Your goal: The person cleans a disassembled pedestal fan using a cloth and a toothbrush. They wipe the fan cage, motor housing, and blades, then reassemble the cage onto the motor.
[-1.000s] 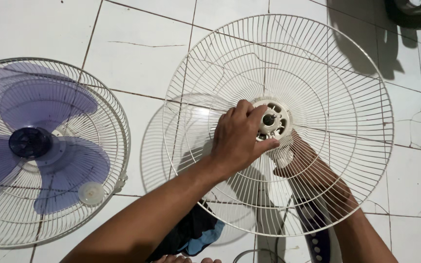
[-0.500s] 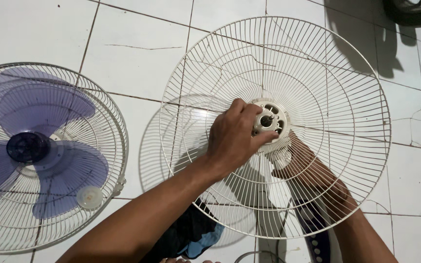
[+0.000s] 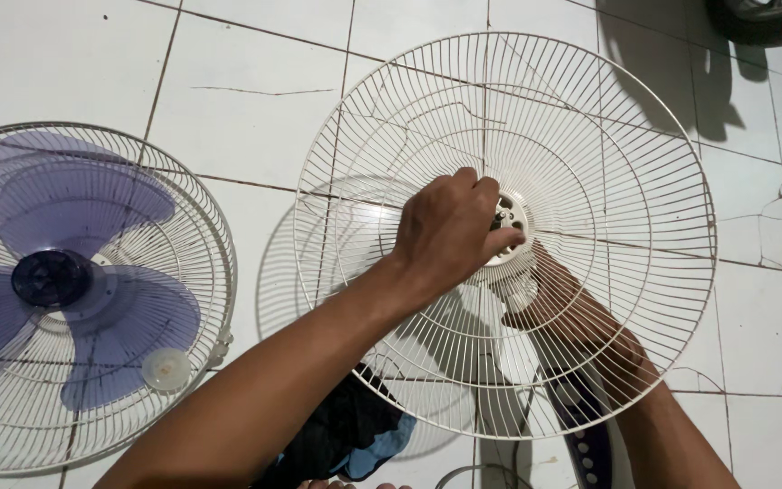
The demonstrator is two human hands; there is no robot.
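Since a moment ago our left hand (image 3: 450,231) has slid further over the white hub (image 3: 509,231), fingers curled on its rim at the centre of the wire fan guard (image 3: 590,136). Behind the guard, our right hand (image 3: 558,303) reaches under the hub; we cannot tell its grip. A second guard with a purple blade (image 3: 74,272) lies left on the tiled floor (image 3: 255,54).

Left hand: the left hand (image 3: 450,234) has slid further over the white round plastic hub (image 3: 509,226) at the middle of the cream wire fan guard (image 3: 590,136); its knuckles now hide the hub's left half, which showed whole a second ago.
Hub: less of its ring of holes is visible, and it sits a little lower and more side-on to the camera.
Guard: its rim has tipped slightly, the right edge drawn inward.
Blue-bladed fan in its wire cage (image 3: 52,276): shifted a touch lower in view.
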